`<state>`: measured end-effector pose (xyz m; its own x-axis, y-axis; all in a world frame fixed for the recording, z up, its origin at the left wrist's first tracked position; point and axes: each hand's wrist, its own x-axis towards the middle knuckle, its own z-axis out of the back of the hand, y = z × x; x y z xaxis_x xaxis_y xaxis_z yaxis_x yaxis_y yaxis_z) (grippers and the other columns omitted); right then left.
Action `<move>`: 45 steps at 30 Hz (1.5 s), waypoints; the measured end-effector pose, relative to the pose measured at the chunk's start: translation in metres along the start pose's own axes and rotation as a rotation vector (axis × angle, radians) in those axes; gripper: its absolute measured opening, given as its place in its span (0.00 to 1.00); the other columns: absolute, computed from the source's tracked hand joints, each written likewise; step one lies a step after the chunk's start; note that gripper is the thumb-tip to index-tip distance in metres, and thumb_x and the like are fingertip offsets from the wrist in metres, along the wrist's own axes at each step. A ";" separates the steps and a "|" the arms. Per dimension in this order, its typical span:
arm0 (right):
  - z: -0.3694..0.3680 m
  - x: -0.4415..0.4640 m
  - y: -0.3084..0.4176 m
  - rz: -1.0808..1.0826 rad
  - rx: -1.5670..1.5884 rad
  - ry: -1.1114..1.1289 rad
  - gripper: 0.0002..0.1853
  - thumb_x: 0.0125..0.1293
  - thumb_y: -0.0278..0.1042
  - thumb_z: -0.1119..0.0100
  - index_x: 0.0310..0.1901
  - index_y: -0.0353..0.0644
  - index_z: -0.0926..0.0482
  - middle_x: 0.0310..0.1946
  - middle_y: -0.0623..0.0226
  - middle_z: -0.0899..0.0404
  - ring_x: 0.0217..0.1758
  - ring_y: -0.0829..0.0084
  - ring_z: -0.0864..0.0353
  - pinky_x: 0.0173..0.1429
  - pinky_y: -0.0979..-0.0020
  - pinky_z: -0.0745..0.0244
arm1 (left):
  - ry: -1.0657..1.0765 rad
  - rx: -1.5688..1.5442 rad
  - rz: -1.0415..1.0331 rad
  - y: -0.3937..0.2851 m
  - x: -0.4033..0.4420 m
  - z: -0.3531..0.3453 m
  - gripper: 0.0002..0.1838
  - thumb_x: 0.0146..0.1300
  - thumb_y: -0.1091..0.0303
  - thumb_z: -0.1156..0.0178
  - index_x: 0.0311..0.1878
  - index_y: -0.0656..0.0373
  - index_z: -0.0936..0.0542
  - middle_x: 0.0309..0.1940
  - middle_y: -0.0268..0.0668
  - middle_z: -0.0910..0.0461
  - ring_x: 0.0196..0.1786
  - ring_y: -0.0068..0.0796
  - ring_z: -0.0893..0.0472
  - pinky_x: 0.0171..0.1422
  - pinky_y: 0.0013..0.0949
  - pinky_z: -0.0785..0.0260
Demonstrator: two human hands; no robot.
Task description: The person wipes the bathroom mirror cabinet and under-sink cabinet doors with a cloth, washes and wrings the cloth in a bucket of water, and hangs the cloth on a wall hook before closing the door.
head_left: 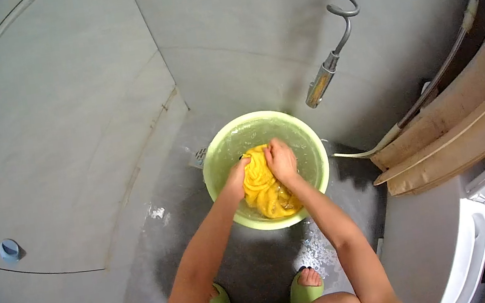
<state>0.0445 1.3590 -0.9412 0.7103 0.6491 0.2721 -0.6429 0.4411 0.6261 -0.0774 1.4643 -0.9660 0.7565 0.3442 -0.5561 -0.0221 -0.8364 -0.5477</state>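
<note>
A bunched yellow cloth [262,180] lies partly in the water of a light green basin [224,211] on the floor. My left hand [238,175] grips the cloth at its left side, fingers closed and partly hidden by the folds. On the opposite side my right hand [281,159] is closed on the upper right edge of the same cloth. Both hands are inside the basin's rim, a short way apart. Wet folds trail down toward the near side of the basin.
A sprayer head [322,81] hangs on a coiled hose beyond the basin. A floor drain [198,157] is at its left. Brown boards [446,141] and a white appliance [438,242] stand at the right. Foamy water [317,249] wets the floor near my green slippers [304,292].
</note>
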 end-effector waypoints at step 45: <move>-0.032 -0.027 0.022 -0.587 0.637 0.122 0.24 0.63 0.47 0.38 0.54 0.41 0.28 0.46 0.43 0.19 0.51 0.47 0.19 0.54 0.52 0.27 | -0.320 0.126 -0.134 0.024 -0.017 -0.045 0.33 0.69 0.44 0.44 0.66 0.58 0.36 0.62 0.48 0.33 0.63 0.44 0.30 0.67 0.46 0.34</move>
<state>0.0017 1.3715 -0.9582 0.8175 0.5036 -0.2794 0.1254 0.3178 0.9398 -0.0615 1.4196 -0.9415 0.5161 0.5794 -0.6308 -0.0325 -0.7227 -0.6904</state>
